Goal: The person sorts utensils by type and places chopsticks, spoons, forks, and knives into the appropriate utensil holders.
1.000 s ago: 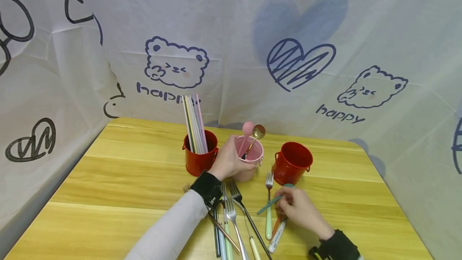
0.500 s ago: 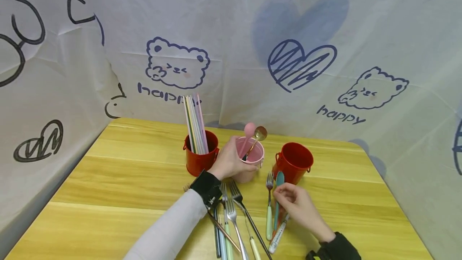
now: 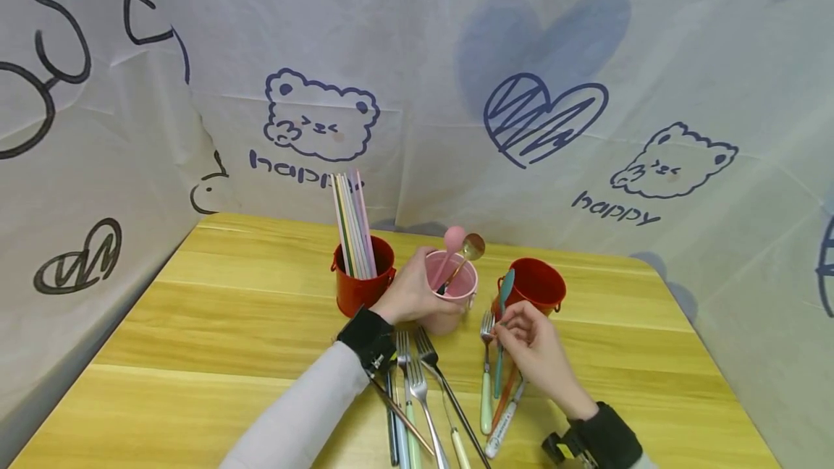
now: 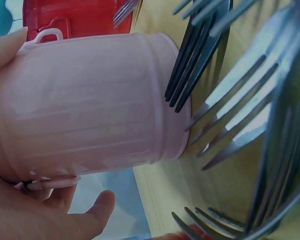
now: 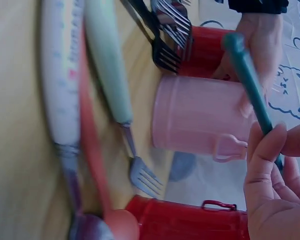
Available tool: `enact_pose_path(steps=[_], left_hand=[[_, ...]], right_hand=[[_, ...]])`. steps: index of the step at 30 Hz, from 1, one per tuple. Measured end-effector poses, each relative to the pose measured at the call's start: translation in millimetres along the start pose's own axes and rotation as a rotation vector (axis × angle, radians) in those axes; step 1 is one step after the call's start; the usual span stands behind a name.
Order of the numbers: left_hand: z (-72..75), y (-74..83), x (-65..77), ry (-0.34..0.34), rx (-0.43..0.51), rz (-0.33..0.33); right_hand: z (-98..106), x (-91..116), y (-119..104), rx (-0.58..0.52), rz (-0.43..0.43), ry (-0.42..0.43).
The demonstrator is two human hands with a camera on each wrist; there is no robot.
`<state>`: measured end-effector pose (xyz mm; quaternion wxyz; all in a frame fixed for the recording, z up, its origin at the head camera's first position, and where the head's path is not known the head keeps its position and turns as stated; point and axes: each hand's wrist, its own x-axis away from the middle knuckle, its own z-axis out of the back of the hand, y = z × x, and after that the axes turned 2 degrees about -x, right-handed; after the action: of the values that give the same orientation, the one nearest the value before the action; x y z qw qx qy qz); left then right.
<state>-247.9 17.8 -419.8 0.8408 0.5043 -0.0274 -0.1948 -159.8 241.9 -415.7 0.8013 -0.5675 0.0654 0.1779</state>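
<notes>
My left hand (image 3: 417, 292) grips the small pink bucket (image 4: 90, 105) around its upper side. Inside that bucket stand a pink spoon (image 3: 454, 239) and a gold-coloured spoon (image 3: 473, 246), bowls up. Between thumb and fingers, my right hand (image 3: 537, 342) pinches a teal spoon (image 5: 252, 82) by its handle. The spoon is nearly upright, bowl on top, and overlaps the right red bucket (image 3: 539, 284) in the head view. Below that hand lie a fork with a pale green handle (image 3: 486, 400), an orange-red spoon (image 5: 121, 225) and a white-handled spoon (image 5: 62, 75).
Another red bucket (image 3: 358, 295) on the left holds several pastel straws (image 3: 354, 226). Several forks (image 3: 417, 382) with metal, black and pale handles lie crowded at the front middle of the wooden table (image 3: 215, 353). A printed white cloth (image 3: 430, 35) hangs behind.
My right hand has turned the teal spoon from a slanted pose to nearly upright, bowl up, and raised it. The left hand keeps its grip on the pink bucket.
</notes>
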Motion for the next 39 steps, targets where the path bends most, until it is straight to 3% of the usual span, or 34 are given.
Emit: enact_pose_path(steps=[8,16,20,26,34,39], left_hand=[[0.5,-4.2,0.9,0.003,0.01,-0.029],[-2.8,-3.7,2.6,0.045,0.018,-0.069],[-4.3,-2.3,3.7,0.047,0.027,-0.054],[-5.5,-1.5,4.1,0.046,0.021,-0.035],[-5.2,-2.0,3.5,0.04,0.006,-0.04],[-5.6,-3.0,3.2,0.047,0.007,-0.046]], right_hand=[[4,-20,-13,-0.075,0.08,0.092],[4,-44,-31,-0.021,0.141,0.175],[-1,-53,-52,-0.023,0.164,0.233],[-6,-67,-70,-0.019,0.274,0.286],[-11,-87,-51,-0.095,0.382,0.372],[-14,-95,-39,-0.087,0.382,0.375]])
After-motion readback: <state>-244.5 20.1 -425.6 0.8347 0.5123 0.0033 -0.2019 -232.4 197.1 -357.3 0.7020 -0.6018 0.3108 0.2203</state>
